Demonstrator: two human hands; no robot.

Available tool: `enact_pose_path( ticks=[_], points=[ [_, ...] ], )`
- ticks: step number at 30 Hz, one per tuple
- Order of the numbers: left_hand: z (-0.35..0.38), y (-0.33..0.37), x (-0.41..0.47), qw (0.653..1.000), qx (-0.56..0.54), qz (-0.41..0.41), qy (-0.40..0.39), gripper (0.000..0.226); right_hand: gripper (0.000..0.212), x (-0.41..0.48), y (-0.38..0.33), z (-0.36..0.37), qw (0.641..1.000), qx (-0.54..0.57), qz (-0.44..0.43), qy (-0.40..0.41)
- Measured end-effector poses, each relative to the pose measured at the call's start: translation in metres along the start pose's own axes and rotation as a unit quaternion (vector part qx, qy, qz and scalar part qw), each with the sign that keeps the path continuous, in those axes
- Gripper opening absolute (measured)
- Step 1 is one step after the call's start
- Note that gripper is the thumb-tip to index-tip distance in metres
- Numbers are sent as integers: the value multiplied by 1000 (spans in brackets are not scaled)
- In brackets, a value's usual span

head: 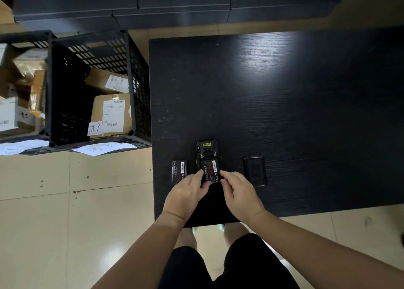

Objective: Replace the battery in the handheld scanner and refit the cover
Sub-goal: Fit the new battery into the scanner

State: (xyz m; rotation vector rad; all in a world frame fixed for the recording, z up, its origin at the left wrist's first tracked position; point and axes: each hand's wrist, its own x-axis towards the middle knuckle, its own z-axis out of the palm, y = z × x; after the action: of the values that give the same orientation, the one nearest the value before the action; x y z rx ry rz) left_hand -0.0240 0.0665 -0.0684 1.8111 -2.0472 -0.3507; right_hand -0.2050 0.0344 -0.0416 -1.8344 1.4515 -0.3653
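Lying face down near the front edge of the dark wood-grain surface (284,92), the black handheld scanner (206,150) has its back open, with two small screws and a yellow label showing at its far end. A black rectangular battery with a red-and-white label (210,170) sits in or over the open compartment; whether it is fully seated cannot be told. The left hand (188,193) pinches the battery's left edge and near end, thumb and forefinger closed on it. The right hand (239,192) meets its right edge, fingertips (224,173) touching the battery, the fingers curled around that side. A second black battery with a barcode sticker (178,171) lies flat just left of the scanner, partly under the left hand's knuckles. The black plastic battery cover (254,170) lies by itself on the surface to the right of the scanner, apart from it. Off the surface to the left, a black slotted plastic crate (65,96) on the tiled floor holds cardboard parcels (111,114).
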Motion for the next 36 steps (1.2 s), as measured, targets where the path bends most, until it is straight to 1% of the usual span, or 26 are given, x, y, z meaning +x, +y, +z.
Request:
enact_pose_path(
  ticks=[4, 7, 9, 11, 12, 14, 15, 17, 18, 20, 22, 23, 25, 27, 29, 31, 33, 36],
  points=[
    [-7, 4, -5, 998, -56, -29, -11, 47, 36, 2, -4, -7, 999, 19, 25, -22],
    [-10, 2, -5, 997, -65, -42, -26, 48, 37, 7, 3, -13, 999, 7, 27, -29],
    [-12, 1, -2, 998, -46, -25, -28, 47, 39, 11, 6, -19, 999, -22, 3, -42],
    [-12, 0, 0, 999, -6, 11, -31, 44, 39, 16, 9, -21, 991, -86, -71, -69],
    [-13, 0, 0, 999, 13, 26, -37, 43, 39, 17, 9, -22, 986, -110, -84, -88],
    [-11, -1, -1, 998, 33, 40, -45, 44, 42, 19, 6, -24, 982, -138, -76, -106],
    [-8, -2, -4, 997, 40, 39, -49, 44, 40, 17, 8, -21, 982, -147, -79, -82],
    [-4, -2, -7, 997, 39, 29, -63, 46, 31, 12, 6, -17, 988, -120, -70, -67],
    [-3, -2, -8, 996, 40, 25, -69, 48, 33, 9, 4, -16, 993, -75, -50, -70],
    [-3, -1, -8, 997, 41, 18, -67, 50, 37, 6, 2, -15, 997, -22, -19, -71],
    [-6, 3, -8, 997, 31, -5, -71, 49, 35, 5, -2, -15, 998, 6, 29, -54],
    [-6, 6, -8, 997, 27, -11, -68, 48, 34, 5, -3, -14, 998, 17, 40, -40],
    [-8, 11, -8, 997, 18, -22, -70, 42, 30, 4, -7, -12, 997, 41, 66, -25],
    [-13, 17, -6, 997, -9, -32, -68, 32, 27, 2, -12, -10, 993, 64, 92, -19],
    [-16, 23, -6, 996, -33, -53, -58, 33, 25, 1, -16, -10, 990, 87, 115, -14],
    [-21, 32, -5, 985, -97, -132, -47, 32, 23, 0, -19, -9, 986, 102, 131, -2],
    [-26, 41, -3, 954, -163, -245, -46, 31, 21, -1, -21, -8, 982, 117, 151, 8],
    [-30, 53, 2, 911, -214, -351, -27, 25, 19, -2, -23, -6, 974, 138, 180, 12]
  ],
)
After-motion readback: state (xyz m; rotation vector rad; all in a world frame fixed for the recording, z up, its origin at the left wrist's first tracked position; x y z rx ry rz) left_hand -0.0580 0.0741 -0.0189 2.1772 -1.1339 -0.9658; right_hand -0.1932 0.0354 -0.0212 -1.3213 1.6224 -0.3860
